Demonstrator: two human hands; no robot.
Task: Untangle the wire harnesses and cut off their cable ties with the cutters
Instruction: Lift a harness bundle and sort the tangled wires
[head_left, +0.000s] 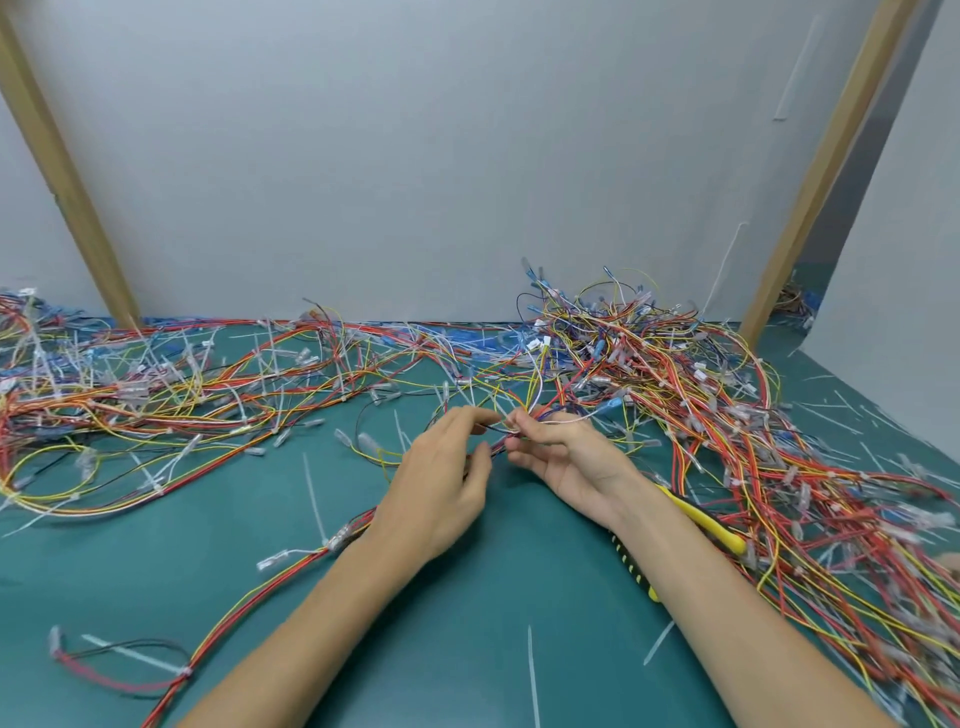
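Mid-frame, the left grip (441, 467) and right grip (563, 457) each pinch the same thin wire bundle (501, 428) between fingertips, low over the counter (467, 623). From where I stand, a hard tug looks likely to drag the tangled heap (675, 364) at the right along and tighten its knots. The cutters (698, 519) lie under the right forearm, easy to knock. Open green room shows at lower centre; more harnesses (130, 405) crowd the left, back and right edges.
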